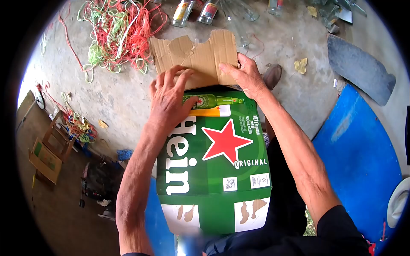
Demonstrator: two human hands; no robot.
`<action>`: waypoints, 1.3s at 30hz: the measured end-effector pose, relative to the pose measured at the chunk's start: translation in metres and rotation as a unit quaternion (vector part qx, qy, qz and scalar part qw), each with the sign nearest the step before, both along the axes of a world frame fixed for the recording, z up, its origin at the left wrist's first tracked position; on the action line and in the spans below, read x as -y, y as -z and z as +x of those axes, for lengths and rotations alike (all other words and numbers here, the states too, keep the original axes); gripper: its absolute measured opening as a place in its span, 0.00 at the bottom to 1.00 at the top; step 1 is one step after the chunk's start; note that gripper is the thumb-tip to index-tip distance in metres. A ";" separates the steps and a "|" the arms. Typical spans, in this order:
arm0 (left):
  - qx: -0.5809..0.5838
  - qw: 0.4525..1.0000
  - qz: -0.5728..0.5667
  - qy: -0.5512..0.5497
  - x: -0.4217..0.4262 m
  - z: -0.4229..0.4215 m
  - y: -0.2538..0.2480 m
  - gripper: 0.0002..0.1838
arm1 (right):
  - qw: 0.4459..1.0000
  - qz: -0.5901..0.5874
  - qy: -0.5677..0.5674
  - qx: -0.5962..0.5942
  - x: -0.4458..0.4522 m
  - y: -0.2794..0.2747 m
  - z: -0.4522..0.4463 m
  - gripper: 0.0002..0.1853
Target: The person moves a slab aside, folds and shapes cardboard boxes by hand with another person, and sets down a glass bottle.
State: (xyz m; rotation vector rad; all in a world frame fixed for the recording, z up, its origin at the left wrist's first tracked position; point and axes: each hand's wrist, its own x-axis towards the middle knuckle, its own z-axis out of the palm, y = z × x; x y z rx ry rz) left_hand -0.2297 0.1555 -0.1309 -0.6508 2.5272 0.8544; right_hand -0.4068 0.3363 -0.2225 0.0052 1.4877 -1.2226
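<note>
A green Heineken beer carton (213, 170) lies across my lap, with a red star and a bottle picture on its upper face. Its brown cardboard flap (200, 55) stands out at the far end, torn along the top edge. My left hand (168, 100) rests with spread, bent fingers on the flap and its thumb on the green face. At the flap's right edge, my right hand (247, 77) grips the cardboard, thumb on the near side and fingers behind. Torn brown patches mark the carton's near white flap parts.
Tangled red and green plastic twine (124, 34) lies on the concrete floor at upper left. Glass bottles (183, 13) lie beyond the carton. A blue panel (363, 158) and a grey slab (361, 68) are at right. A shoe (272, 77) shows beside my right hand.
</note>
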 end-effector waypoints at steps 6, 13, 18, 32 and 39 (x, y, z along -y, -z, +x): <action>-0.030 0.998 -0.021 0.044 -0.004 -0.013 0.041 0.39 | 0.998 -0.005 0.058 0.006 0.009 0.011 0.003 0.22; -0.046 0.993 -0.022 0.107 -0.010 -0.045 0.060 0.42 | 0.993 0.049 0.100 -0.023 0.014 0.019 0.014 0.21; -0.127 0.986 -0.023 0.108 -0.017 -0.046 0.078 0.31 | 0.998 0.039 0.050 -0.016 0.006 0.012 0.004 0.26; -0.153 0.980 -0.023 0.128 -0.031 -0.048 0.093 0.05 | 0.961 0.226 -0.065 -0.147 -0.092 -0.083 0.001 0.20; -0.093 0.982 0.011 0.165 -0.030 -0.058 0.095 0.15 | 0.968 0.210 -0.061 -0.125 -0.097 -0.074 -0.002 0.19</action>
